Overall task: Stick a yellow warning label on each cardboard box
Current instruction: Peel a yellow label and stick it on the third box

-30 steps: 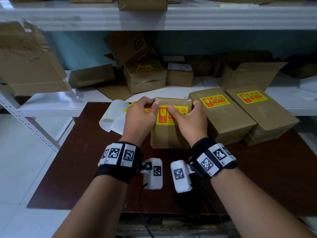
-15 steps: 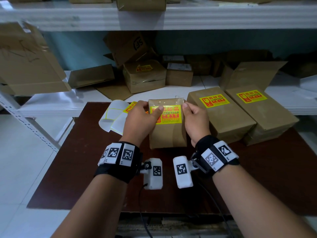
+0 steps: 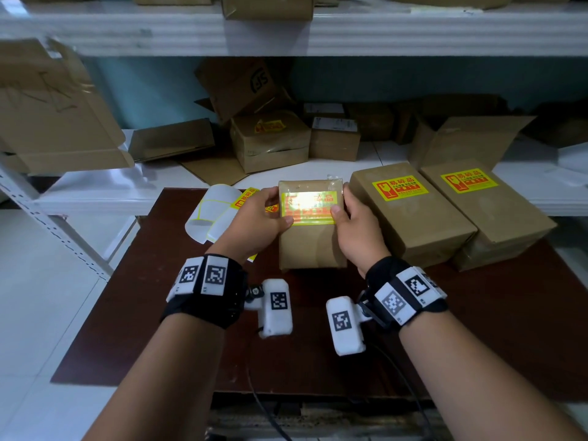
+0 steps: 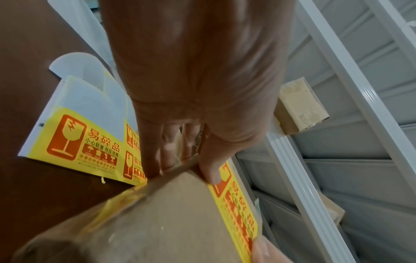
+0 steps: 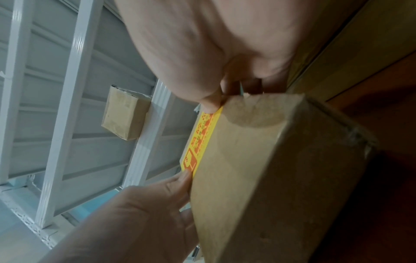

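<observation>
the left hand [image 3: 254, 222] grips the left side of the cardboard box [image 3: 310, 246], fingers curled behind it and the thumb laid on the lower left corner of the yellow warning label [image 3: 310, 206]. the right hand [image 3: 358, 229] mirrors it on the right side, its thumb on the label's lower right corner. in the wrist views both thumbs sit right at the label's edge, and the box looks tipped up off the brown table [image 3: 477, 329], though how far it is raised cannot be told. the label lies across the upper part of the box's top face, glare hiding some of its print.

the step in hand seems to be the last smoothing of this label; it looks flat and stuck already. the next move likely calls for setting this box down with the finished ones and peeling another label.

just left of the left hand, near the table's far edge, lies the curled label sheet [image 3: 216, 214], some labels left on it. to the right, toward the far right corner, two labelled boxes [image 3: 413, 218] lie side by side. behind, on the white shelf [image 3: 381, 171], sit more boxes, at least one labelled.
</observation>
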`<action>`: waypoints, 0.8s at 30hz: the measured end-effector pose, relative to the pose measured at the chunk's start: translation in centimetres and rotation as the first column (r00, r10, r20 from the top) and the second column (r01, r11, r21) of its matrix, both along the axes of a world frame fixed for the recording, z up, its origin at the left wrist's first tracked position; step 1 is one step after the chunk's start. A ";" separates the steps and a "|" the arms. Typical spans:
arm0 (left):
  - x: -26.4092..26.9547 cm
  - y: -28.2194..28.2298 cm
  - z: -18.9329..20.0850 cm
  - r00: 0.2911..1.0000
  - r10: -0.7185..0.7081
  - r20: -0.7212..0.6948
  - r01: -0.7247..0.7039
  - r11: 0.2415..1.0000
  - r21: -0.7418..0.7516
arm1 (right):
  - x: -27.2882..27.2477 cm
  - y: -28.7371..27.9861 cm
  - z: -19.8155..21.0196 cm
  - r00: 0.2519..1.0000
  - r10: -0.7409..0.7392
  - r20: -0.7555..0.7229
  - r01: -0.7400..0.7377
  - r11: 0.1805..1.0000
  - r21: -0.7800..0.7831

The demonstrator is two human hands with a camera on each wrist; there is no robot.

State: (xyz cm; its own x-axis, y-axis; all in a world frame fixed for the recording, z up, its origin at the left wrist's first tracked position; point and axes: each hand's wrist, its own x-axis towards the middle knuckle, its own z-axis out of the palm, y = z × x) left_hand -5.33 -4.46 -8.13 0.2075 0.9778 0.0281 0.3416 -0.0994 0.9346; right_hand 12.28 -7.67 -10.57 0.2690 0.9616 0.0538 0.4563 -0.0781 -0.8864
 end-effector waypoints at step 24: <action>0.8 0.6 -0.7 0.932 0.330 -0.147 -0.295 0.930 0.220 | -0.1 -0.4 0.2 0.983 0.024 -0.182 -0.019 0.999 0.032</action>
State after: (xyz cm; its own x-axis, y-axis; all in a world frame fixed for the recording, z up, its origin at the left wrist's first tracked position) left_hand -4.56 -3.87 -8.83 -0.0887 0.9732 0.2120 0.5433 -0.1311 0.8293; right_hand 12.21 -8.06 -10.37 0.2564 0.9660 0.0344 0.2884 -0.0425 -0.9566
